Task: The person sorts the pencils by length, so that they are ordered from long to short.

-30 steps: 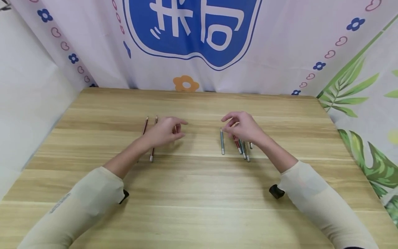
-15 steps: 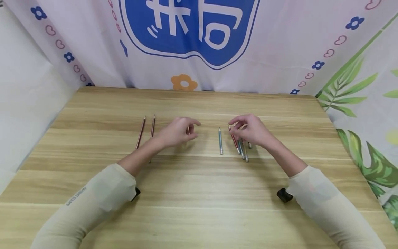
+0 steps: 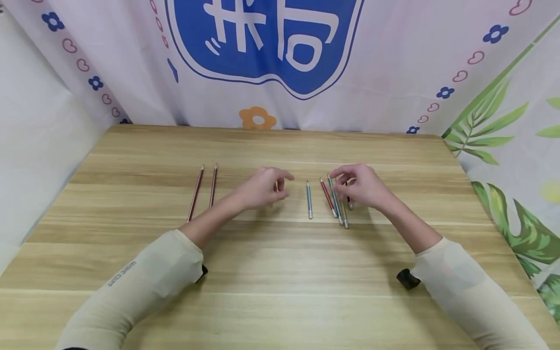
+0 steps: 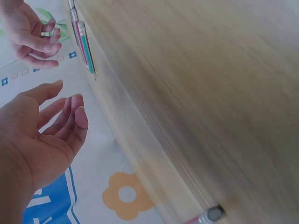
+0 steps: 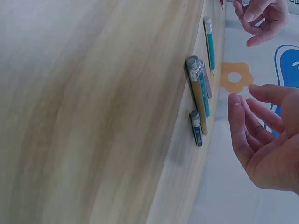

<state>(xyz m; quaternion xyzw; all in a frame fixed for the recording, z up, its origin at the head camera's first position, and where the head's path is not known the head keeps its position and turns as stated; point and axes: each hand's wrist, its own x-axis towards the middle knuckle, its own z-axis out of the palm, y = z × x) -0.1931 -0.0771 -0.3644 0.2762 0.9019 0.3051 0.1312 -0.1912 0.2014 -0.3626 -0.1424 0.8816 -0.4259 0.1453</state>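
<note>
My left hand (image 3: 265, 187) hovers over the middle of the table, fingers loosely bent with a gap between thumb and fingertips. To its right lies a short light-blue pencil (image 3: 309, 200). My right hand (image 3: 359, 184) hangs above a small group of pencils, also loosely bent and holding nothing. In that group are a red pencil (image 3: 327, 197), a blue pencil (image 3: 335, 200), a yellowish pencil (image 5: 197, 98) and a short dark pencil (image 5: 196, 128), partly hidden under the hand in the head view. Two long dark-red pencils, one (image 3: 195, 193) left of the other (image 3: 213, 184), lie behind my left forearm.
The wooden table (image 3: 280, 272) reaches back to a printed white curtain (image 3: 131, 63) with a blue emblem. A leaf-patterned cloth (image 3: 516, 194) hangs along the right edge. A black strap piece (image 3: 408, 279) shows at my right sleeve.
My left hand has moved right, away from the two dark-red pencils and toward the light-blue one. My right hand has shifted slightly right, uncovering more of the red and blue pencils.
</note>
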